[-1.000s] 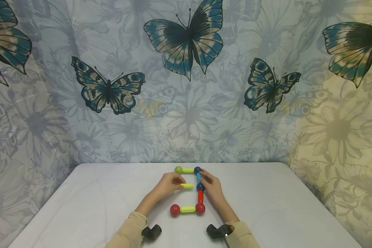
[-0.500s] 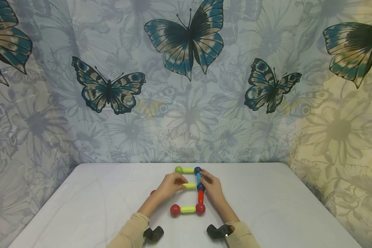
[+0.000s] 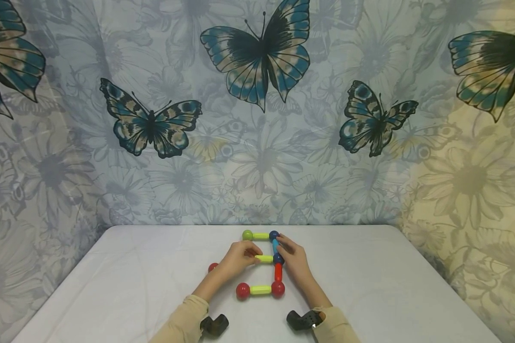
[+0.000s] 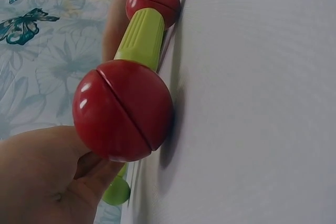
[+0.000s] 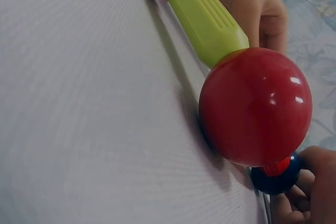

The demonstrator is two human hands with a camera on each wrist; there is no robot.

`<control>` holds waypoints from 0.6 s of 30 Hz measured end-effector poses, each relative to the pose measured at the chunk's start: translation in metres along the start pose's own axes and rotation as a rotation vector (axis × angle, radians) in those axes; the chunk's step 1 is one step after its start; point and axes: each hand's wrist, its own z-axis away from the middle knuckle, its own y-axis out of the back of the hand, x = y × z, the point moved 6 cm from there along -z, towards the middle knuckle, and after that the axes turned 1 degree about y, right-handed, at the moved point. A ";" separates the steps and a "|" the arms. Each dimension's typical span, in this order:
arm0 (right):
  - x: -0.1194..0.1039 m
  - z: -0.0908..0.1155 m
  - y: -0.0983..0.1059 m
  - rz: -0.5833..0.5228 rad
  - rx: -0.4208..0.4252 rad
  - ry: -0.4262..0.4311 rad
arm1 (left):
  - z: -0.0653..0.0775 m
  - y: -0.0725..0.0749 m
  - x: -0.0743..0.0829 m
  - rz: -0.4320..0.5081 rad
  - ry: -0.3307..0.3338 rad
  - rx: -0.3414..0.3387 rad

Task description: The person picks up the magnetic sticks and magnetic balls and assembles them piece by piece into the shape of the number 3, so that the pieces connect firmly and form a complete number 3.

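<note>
In the head view my left hand (image 3: 237,259) pinches a yellow-green rod (image 3: 266,259) near its left end. Its other end meets the lower dark blue ball (image 3: 278,258). Thumb and fingers of my right hand (image 3: 296,261) hold that ball, beside the light blue rod (image 3: 275,246). This rod runs up to another dark blue ball (image 3: 274,235). From the held ball a red rod (image 3: 278,273) comes down to a red ball (image 3: 278,289). In the right wrist view the same red ball (image 5: 255,107) partly covers the dark blue ball (image 5: 276,180).
At the structure's near end, a yellow-green rod (image 3: 261,289) links to another red ball (image 3: 242,291). A far rod (image 3: 261,236) carries a green ball (image 3: 247,235). One more red ball (image 3: 213,267) peeks out beside my left forearm. All lie on the white table (image 3: 369,286).
My left hand has moved slightly right, bringing the yellow-green rod up to the lower dark blue ball; the gap between them has closed. A red ball beside my left forearm has come into view.
</note>
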 end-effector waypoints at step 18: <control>0.023 -0.009 -0.002 -0.014 0.015 -0.030 | 0.000 -0.001 -0.002 0.008 -0.014 -0.001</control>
